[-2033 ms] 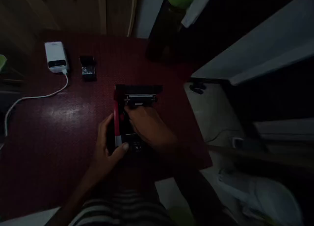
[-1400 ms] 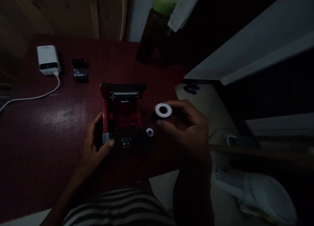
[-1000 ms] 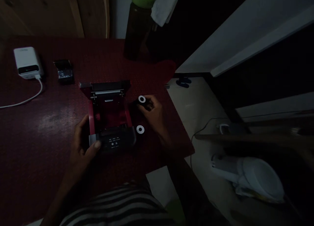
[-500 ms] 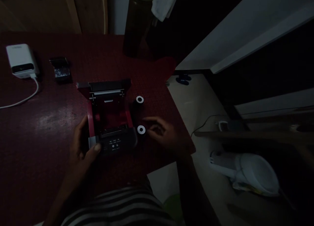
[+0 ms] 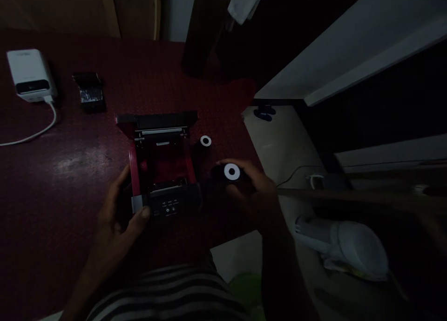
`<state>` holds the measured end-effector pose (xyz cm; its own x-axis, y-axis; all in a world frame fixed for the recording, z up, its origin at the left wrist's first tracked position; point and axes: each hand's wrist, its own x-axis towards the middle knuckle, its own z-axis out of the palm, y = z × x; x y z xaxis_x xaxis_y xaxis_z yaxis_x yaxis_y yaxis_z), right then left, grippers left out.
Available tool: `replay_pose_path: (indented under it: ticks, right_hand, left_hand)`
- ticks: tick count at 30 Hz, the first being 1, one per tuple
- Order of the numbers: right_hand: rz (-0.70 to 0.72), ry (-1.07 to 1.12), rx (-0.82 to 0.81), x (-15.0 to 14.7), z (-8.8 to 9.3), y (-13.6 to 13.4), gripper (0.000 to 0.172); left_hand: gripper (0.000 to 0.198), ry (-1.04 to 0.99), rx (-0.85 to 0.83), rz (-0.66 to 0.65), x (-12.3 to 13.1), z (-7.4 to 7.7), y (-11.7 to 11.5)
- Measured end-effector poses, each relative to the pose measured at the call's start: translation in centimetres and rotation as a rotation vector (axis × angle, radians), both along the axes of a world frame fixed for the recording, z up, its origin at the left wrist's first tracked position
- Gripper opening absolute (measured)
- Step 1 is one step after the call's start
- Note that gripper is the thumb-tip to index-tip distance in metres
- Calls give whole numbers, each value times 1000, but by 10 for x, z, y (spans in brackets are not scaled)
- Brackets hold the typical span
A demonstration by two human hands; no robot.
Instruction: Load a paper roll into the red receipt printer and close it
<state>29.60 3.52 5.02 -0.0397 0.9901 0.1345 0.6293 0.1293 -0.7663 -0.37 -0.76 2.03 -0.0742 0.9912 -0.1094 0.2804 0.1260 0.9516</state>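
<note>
A small red and black label printer (image 5: 174, 204) stands on the dark red table with its lid raised and its red bay bare inside. My left hand (image 5: 120, 214) grips the printer's left front corner, thumb on top and fingers along the side. In my right hand (image 5: 253, 186) is a roll (image 5: 232, 171) with a white ring-shaped end and a dark outside, held to the right of the printer. A second, similar roll (image 5: 206, 141) stands on the table just right of the raised lid. The room is dim, so the right fingertips are hard to see.
A white power bank (image 5: 31, 74) with a white cable lies at the left, beside a small black object (image 5: 91, 97). A tall dark bottle (image 5: 202, 37) stands at the back. The table's right edge drops to a pale floor (image 5: 282, 139) with dark slippers.
My right hand has closed on the nearer roll and lifted it up and to the right. My left hand stays on the printer. The whole view has shifted slightly.
</note>
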Motion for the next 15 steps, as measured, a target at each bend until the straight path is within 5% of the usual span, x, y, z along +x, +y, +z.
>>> replay_pose_path:
  ticks: [6,15]
  right_hand:
    - [354,-251,143,-43,48,19,35]
    - [524,-797,117,-109,37,49,33]
  left_hand:
    - [69,-3,23,5,2,0,-11]
    - [66,-58,32,20,5,-2,-13]
